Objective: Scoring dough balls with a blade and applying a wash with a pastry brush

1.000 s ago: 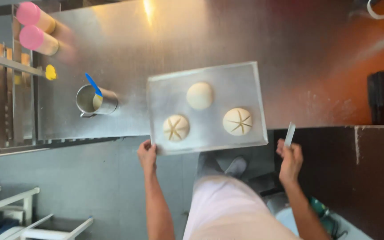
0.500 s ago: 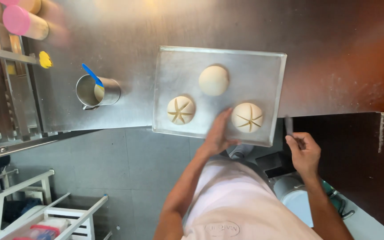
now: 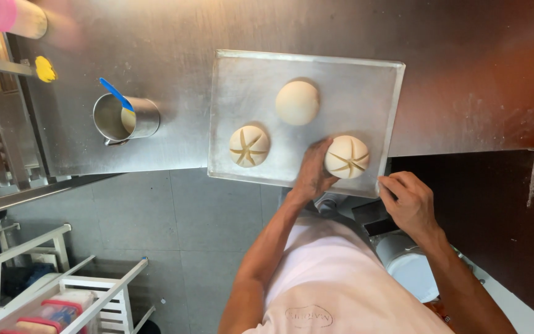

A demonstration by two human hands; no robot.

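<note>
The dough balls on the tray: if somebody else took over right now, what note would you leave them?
Left hand: on the tray, fingers against the scored dough ball at the near right.
Right hand: at the tray's near right corner; grip closed, contents unclear.
Done: two balls are scored, this one and the near-left ball.
Left: the far ball is smooth, uncut.
Metal cup with a blue-handled tool stands left of the tray.

Left hand extended forward, fingers spread; right hand curled, knuckles up.
</note>
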